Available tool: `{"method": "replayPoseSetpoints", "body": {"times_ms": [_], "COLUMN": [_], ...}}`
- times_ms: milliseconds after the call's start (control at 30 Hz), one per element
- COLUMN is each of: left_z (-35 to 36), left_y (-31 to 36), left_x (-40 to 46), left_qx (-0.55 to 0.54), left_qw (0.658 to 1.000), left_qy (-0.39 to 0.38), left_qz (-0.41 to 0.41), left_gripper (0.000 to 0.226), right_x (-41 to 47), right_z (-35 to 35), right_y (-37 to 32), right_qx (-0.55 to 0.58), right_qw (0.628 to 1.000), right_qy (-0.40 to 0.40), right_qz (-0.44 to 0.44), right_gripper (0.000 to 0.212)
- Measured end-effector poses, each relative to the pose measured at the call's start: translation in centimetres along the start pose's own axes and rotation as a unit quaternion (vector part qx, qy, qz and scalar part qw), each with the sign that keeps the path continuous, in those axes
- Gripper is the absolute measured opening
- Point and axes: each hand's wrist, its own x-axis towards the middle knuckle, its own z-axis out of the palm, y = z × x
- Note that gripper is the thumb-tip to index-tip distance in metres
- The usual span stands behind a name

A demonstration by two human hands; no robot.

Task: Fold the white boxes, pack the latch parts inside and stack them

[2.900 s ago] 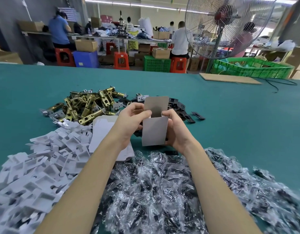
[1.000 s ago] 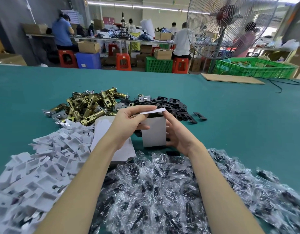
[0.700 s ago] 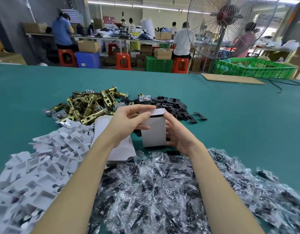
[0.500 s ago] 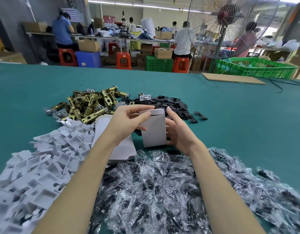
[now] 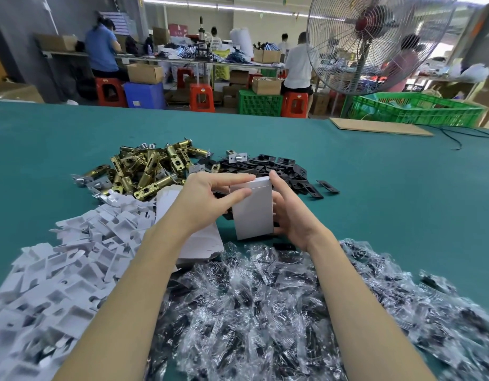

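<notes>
White card forms the small box (image 5: 253,210) that is held upright above the middle of the desk (image 5: 389,193), its top flap folded down. It is gripped from both sides: the left hand (image 5: 210,199) is curled round its left edge, with the thumb laid on the front face and the fingers (image 5: 232,178) stretched along the top flap; the right hand (image 5: 292,213) is wrapped round the right edge, its fingers largely hidden behind the box and one fingertip set at the top right corner. Whether the box's lower end touches the desk cannot be told.

Just behind the box, toward the far edge, a heap of black latch plates (image 5: 281,167) is spread. To the left of that, a pile of brass latch bolts (image 5: 147,169) is seen. A stack of flat white box blanks (image 5: 199,243) lies beneath the left forearm, and a wide heap of white card inserts (image 5: 64,268) is spread toward the near left corner. Along the near edge, clear plastic bags of dark parts (image 5: 279,312) are heaped under both forearms.

At the far right corner a sheet of brown cardboard (image 5: 380,127) lies flat, with a green crate (image 5: 419,110) and a large standing fan (image 5: 372,42) beyond it.
</notes>
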Motion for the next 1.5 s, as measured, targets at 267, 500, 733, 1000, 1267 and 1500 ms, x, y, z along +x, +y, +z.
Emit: {"method": "replayPoseSetpoints", "body": {"times_ms": [267, 500, 733, 1000, 1267, 1500], "left_z": [0.7, 2.6, 2.5, 2.0, 1.0, 1.2], "left_y": [-0.3, -0.2, 0.0, -0.1, 0.0, -0.7], "left_x": [0.0, 0.4, 0.3, 0.2, 1.2, 1.7], "left_qx": [0.002, -0.017, -0.016, -0.008, -0.237, -0.177], "left_qw": [0.997, 0.998, 0.998, 0.998, 0.933, 0.95], "left_qy": [0.063, -0.029, -0.052, -0.041, 0.152, 0.076], "left_qz": [0.046, 0.047, 0.005, -0.049, -0.224, -0.247], "left_gripper": [0.023, 0.029, 0.031, 0.026, 0.014, 0.035], "right_x": [0.2, 0.0, -0.1, -0.7, -1.2, -0.7], "right_z": [1.3, 0.2, -0.2, -2.7, -2.9, -5.0], "right_y": [-1.1, -1.3, -1.3, -0.3, -1.3, -1.0], "right_qx": [-0.122, -0.114, -0.086, -0.26, 0.029, 0.195], "right_qw": [0.98, 0.958, 0.974, 0.963, 0.993, 0.956], "right_qy": [0.131, 0.14, 0.089, -0.014, -0.041, 0.21], "right_qz": [-0.087, -0.224, -0.191, -0.068, -0.109, -0.067], "right_gripper": [0.065, 0.027, 0.029, 0.04, 0.044, 0.033]}}
